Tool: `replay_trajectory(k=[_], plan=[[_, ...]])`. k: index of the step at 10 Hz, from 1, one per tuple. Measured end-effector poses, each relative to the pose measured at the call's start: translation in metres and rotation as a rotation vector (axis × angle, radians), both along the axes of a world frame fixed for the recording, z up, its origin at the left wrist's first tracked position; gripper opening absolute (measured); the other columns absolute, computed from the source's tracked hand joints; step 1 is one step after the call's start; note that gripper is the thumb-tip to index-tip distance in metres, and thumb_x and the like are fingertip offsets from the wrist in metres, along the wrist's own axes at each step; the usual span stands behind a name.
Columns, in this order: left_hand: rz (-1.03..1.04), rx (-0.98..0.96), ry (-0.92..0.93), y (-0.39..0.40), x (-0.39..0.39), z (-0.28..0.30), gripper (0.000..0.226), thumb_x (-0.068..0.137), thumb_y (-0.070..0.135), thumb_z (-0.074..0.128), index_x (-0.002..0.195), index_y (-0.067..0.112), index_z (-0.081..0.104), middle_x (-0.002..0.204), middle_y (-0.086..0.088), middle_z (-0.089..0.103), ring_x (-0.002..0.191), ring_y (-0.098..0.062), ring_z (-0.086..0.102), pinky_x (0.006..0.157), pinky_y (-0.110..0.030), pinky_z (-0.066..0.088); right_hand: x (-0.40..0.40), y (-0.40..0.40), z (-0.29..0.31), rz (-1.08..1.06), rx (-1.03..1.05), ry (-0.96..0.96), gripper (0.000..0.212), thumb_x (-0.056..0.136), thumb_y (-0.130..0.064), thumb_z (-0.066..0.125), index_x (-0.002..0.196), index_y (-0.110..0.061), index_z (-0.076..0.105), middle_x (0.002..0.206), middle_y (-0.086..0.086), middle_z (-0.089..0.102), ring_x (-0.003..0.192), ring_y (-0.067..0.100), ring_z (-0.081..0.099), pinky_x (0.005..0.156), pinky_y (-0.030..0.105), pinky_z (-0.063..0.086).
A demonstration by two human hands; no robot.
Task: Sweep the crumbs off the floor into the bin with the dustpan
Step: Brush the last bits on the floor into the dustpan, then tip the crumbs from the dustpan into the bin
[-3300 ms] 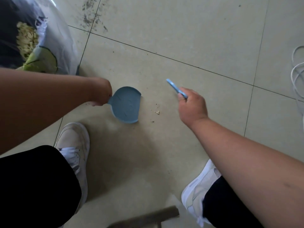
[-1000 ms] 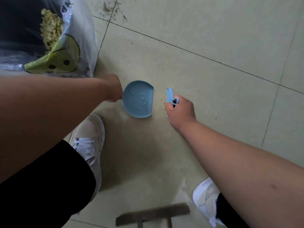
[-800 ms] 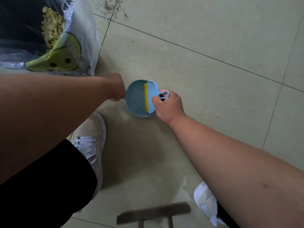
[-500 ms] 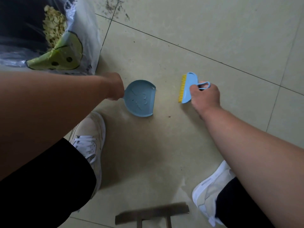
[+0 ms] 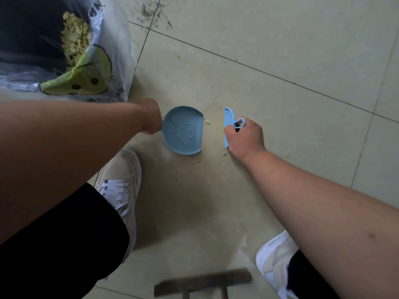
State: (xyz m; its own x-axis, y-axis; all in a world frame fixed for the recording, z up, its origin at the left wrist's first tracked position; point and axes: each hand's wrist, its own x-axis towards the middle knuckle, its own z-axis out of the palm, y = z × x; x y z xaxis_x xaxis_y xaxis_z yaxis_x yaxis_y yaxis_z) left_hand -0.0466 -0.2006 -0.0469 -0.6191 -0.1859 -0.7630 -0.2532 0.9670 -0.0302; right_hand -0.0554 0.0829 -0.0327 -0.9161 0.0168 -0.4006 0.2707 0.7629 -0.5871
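Left hand (image 5: pixel 151 117) gripped the dustpan (image 5: pixel 183 130) mid-frame; right hand (image 5: pixel 244 137) clutched the brush (image 5: pixel 227 119). Crumb (image 5: pixel 207 121) sat at the lip (bin (image 5: pixel 121 67) upper left): best short, low strokes, pan edge flat.

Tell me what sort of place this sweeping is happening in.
Probably an indoor room at home, though which room is unclear. The signs: a pale tiled floor with dark grout lines, a bin lined with a clear plastic bag holding food scraps, and a small blue dustpan.
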Motion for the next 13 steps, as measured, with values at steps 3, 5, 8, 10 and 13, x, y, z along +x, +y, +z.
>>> replay_trajectory(k=[3, 5, 8, 10, 13], plan=[[0.15, 0.128, -0.054, 0.015, 0.003, 0.005, 0.013, 0.093, 0.02, 0.071, 0.089, 0.012, 0.081, 0.089, -0.004, 0.081, 0.088, -0.024, 0.08, 0.077, -0.038, 0.065, 0.017, -0.053, 0.006, 0.129, -0.053, -0.073, 0.023, 0.085, -0.02, 0.061, 0.073, -0.001, 0.057, 0.064, 0.01, 0.055, 0.062, 0.025, 0.042, 0.06, 0.041, 0.044], [0.256, 0.213, -0.066, 0.005, 0.006, 0.005, 0.019, 0.099, 0.021, 0.069, 0.106, 0.01, 0.082, 0.099, -0.006, 0.082, 0.094, -0.027, 0.079, 0.074, -0.027, 0.063, 0.03, -0.064, 0.009, 0.12, -0.151, -0.103, 0.025, 0.085, -0.019, 0.058, 0.073, 0.001, 0.051, 0.061, 0.003, 0.046, 0.057, 0.02, 0.034, 0.053, 0.034, 0.032], [0.283, 0.361, 0.02, 0.021, -0.006, 0.035, 0.026, 0.103, 0.026, 0.068, 0.103, 0.006, 0.085, 0.084, 0.0, 0.081, 0.051, -0.009, 0.05, 0.04, -0.017, 0.039, 0.005, -0.032, 0.028, -0.028, -0.195, -0.076, 0.024, 0.083, -0.02, 0.065, 0.064, -0.007, 0.056, 0.053, -0.005, 0.048, 0.053, 0.013, 0.041, 0.051, 0.024, 0.037], [0.36, 0.393, 0.034, 0.035, -0.026, 0.075, 0.031, 0.1, 0.032, 0.067, 0.088, 0.007, 0.082, 0.043, 0.005, 0.054, 0.038, -0.018, 0.039, 0.036, -0.015, 0.029, -0.036, -0.002, 0.06, -0.303, -0.354, -0.092, 0.017, 0.076, -0.023, 0.067, 0.077, -0.007, 0.073, 0.067, 0.0, 0.072, 0.062, 0.018, 0.07, 0.068, 0.043, 0.066], [0.269, 0.494, 0.088, 0.049, -0.058, 0.156, 0.031, 0.103, 0.03, 0.068, 0.08, 0.012, 0.076, 0.049, 0.008, 0.063, 0.047, -0.013, 0.051, 0.051, -0.023, 0.045, -0.079, 0.034, 0.14, -0.404, -0.512, -0.001, 0.006, 0.07, -0.017, 0.064, 0.074, -0.014, 0.065, 0.072, 0.005, 0.065, 0.067, 0.024, 0.068, 0.065, 0.047, 0.065]])
